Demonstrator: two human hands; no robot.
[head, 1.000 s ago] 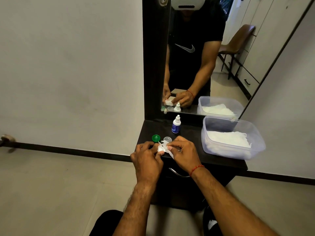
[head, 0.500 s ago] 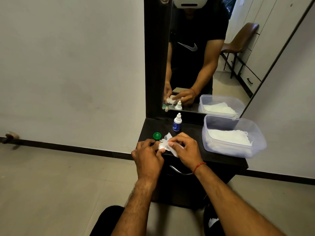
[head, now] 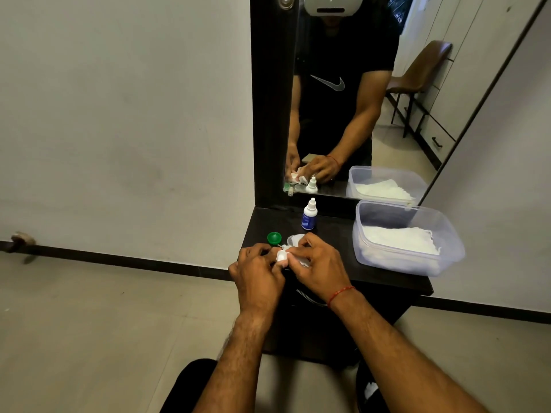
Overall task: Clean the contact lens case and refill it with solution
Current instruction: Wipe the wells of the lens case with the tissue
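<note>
My left hand (head: 256, 272) grips the white contact lens case (head: 281, 256) at the front edge of the dark vanity top (head: 331, 234). My right hand (head: 316, 263) pinches a white tissue (head: 302, 261) against the case; most of the case is hidden by fingers. A green cap (head: 274, 237) lies on the top just left of the hands. A pale clear cap (head: 293, 239) sits behind my fingers. The small solution bottle (head: 309, 214), white with a blue label, stands upright further back.
A clear plastic tub (head: 417, 260) holding white tissues stands on the right of the vanity top. A mirror (head: 357, 99) rises behind, reflecting my hands and the bottle. A drawer handle (head: 308, 298) sits below the top. Floor lies to the left.
Both hands stay together on the case; the tissue has been worked round it by my right hand, and the clear cap behind is partly uncovered again. The bottle and green cap stay put.
</note>
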